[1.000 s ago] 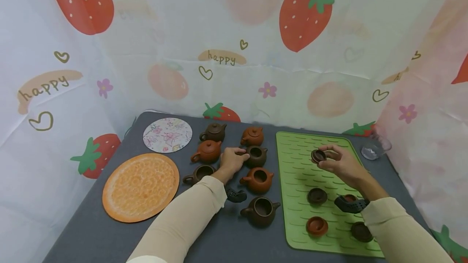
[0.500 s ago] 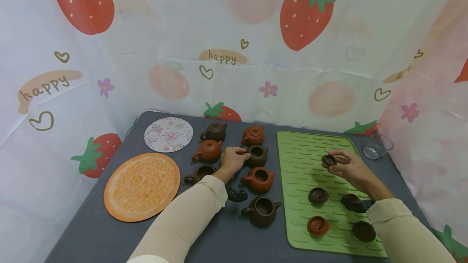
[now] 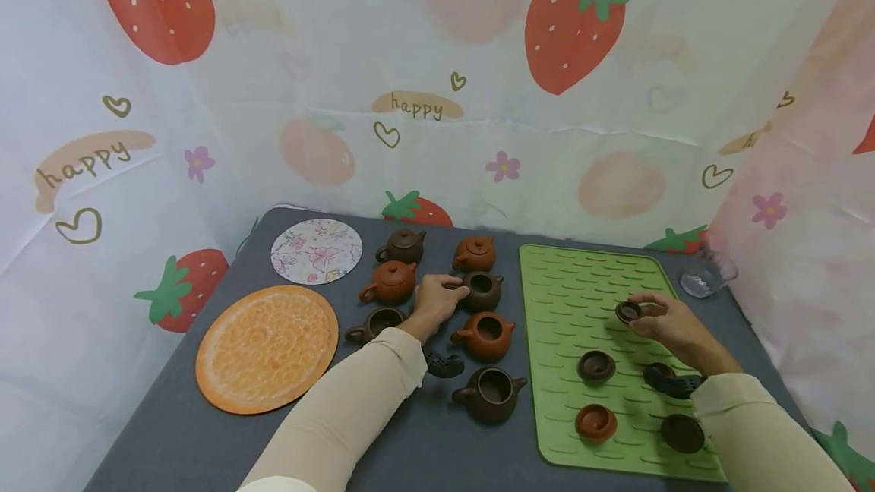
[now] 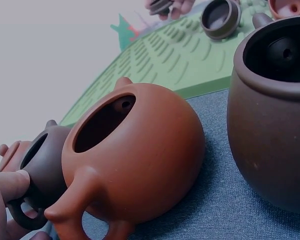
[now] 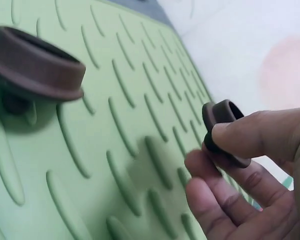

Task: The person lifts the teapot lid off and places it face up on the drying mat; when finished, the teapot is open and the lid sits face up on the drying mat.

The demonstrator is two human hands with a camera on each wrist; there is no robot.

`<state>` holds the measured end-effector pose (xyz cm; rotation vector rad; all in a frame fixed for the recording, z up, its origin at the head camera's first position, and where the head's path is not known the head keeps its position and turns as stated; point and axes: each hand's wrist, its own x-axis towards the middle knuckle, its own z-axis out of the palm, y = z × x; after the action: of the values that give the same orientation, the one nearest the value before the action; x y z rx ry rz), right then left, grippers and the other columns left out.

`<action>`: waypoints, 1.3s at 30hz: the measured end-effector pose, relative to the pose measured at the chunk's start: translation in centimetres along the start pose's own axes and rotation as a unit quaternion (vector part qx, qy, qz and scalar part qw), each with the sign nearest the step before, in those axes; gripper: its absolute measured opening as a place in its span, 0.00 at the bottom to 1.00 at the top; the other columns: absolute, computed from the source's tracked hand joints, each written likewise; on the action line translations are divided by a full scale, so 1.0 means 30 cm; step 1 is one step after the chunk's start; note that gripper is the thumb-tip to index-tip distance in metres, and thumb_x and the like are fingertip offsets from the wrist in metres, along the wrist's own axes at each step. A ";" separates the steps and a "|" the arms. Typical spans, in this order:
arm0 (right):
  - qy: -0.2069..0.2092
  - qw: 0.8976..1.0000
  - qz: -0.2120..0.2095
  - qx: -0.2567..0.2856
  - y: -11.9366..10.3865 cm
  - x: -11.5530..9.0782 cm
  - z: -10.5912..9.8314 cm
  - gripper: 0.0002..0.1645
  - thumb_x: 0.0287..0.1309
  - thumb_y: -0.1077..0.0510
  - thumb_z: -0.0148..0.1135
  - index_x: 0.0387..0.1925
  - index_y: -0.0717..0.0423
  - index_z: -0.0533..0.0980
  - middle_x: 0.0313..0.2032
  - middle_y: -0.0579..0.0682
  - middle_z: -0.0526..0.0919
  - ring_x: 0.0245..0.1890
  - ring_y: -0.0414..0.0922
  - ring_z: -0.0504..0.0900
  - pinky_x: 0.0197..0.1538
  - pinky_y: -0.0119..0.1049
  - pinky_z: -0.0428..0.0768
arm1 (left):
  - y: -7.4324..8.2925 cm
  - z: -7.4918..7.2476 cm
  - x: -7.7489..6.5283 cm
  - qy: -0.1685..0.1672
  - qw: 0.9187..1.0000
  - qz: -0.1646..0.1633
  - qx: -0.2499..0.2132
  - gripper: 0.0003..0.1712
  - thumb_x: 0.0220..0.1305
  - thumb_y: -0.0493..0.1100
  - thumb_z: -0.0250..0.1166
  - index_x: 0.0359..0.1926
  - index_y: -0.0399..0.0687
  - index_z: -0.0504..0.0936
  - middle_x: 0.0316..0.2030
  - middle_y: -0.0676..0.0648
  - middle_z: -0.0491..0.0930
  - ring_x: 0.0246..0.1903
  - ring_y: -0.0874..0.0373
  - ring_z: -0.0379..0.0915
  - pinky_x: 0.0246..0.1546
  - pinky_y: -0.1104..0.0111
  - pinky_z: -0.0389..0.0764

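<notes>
My left hand (image 3: 435,304) pinches the handle of a lidless dark brown teapot (image 3: 487,299) standing on the table. In the left wrist view, the thumb lies against that handle (image 4: 27,217). Over the green mat (image 3: 567,264), my right hand (image 3: 677,329) holds a small dark brown teapot lid (image 3: 628,313) between thumb and fingers. The right wrist view shows the held lid (image 5: 224,122) hollow side up, its knob near the fingertips. Other lids lie on the mat: a dark one (image 3: 596,367), a reddish one (image 3: 596,423) and another dark one (image 3: 682,433). My right wrist partly covers a further lid.
Open teapots stand nearby: an orange-brown one (image 3: 487,340), a dark one (image 3: 488,399) and another behind my left wrist (image 3: 379,323). Lidded teapots (image 3: 392,285) stand farther back. An orange round mat (image 3: 266,348) and a floral round mat (image 3: 317,253) lie left; a glass vessel (image 3: 702,279) stands right.
My right hand has moved right and nearer to me over the green mat, with the lid in it now lower. The left hand keeps its hold on the teapot's handle.
</notes>
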<state>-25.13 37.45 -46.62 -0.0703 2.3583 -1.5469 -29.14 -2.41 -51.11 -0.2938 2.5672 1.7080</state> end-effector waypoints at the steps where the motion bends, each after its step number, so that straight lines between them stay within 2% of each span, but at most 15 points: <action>1: 0.002 1.000 0.005 -0.011 0.004 -0.003 -0.002 0.35 0.64 0.64 0.59 0.67 0.70 0.56 0.56 0.71 0.69 0.51 0.61 0.76 0.52 0.53 0.75 | 0.001 0.000 -0.001 -0.001 1.000 0.001 -0.002 0.10 0.60 0.46 0.70 0.42 0.52 0.88 0.51 0.44 0.78 0.54 0.45 0.69 0.50 0.53 0.73; 8: 0.009 0.998 0.015 -0.068 0.032 -0.022 -0.014 0.32 0.63 0.65 0.60 0.64 0.70 0.60 0.54 0.72 0.69 0.48 0.61 0.76 0.48 0.53 0.76 | 0.004 0.004 -0.001 0.000 1.000 0.008 -0.006 0.10 0.60 0.46 0.70 0.42 0.51 0.88 0.48 0.46 0.80 0.53 0.46 0.69 0.49 0.55 0.73; 15: 0.032 0.989 0.042 -0.139 0.057 -0.036 -0.021 0.29 0.62 0.62 0.61 0.61 0.69 0.64 0.52 0.72 0.71 0.42 0.56 0.78 0.41 0.50 0.77 | 0.003 0.010 0.003 0.002 1.000 0.013 -0.008 0.09 0.60 0.45 0.71 0.41 0.50 0.89 0.43 0.48 0.81 0.52 0.46 0.70 0.48 0.56 0.73; 20: 0.039 0.986 0.049 -0.154 0.070 -0.032 -0.015 0.29 0.61 0.64 0.60 0.61 0.71 0.63 0.47 0.67 0.74 0.38 0.53 0.78 0.37 0.46 0.76 | 0.004 0.012 -0.001 -0.005 1.000 0.011 -0.014 0.10 0.60 0.45 0.71 0.42 0.49 0.88 0.35 0.51 0.83 0.43 0.50 0.74 0.39 0.60 0.77; 24: 0.044 0.985 0.044 -0.161 0.076 -0.027 -0.010 0.28 0.60 0.65 0.60 0.60 0.72 0.64 0.45 0.65 0.76 0.36 0.53 0.78 0.35 0.45 0.76 | 0.005 0.012 -0.006 -0.007 1.000 0.009 -0.014 0.10 0.60 0.45 0.70 0.42 0.49 0.88 0.36 0.51 0.83 0.41 0.51 0.75 0.38 0.61 0.77; 32: 0.046 0.986 0.046 -0.152 0.076 -0.027 -0.009 0.31 0.59 0.66 0.61 0.62 0.72 0.63 0.47 0.69 0.75 0.40 0.55 0.78 0.37 0.47 0.77 | 0.011 0.007 0.001 -0.005 1.000 0.004 -0.005 0.09 0.60 0.44 0.70 0.41 0.48 0.88 0.40 0.49 0.81 0.44 0.49 0.73 0.41 0.58 0.77; 39: 0.041 0.983 0.044 -0.173 0.058 -0.030 -0.021 0.37 0.62 0.60 0.61 0.67 0.71 0.59 0.55 0.79 0.65 0.52 0.70 0.70 0.44 0.56 0.75 | 0.048 -0.012 0.008 -0.007 1.000 0.022 0.004 0.11 0.61 0.43 0.69 0.45 0.47 0.87 0.38 0.50 0.82 0.40 0.52 0.75 0.36 0.60 0.78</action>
<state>-24.23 38.93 -47.75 0.0182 2.6326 -1.1049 -29.61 -2.22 -49.70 -0.2263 2.5896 1.7070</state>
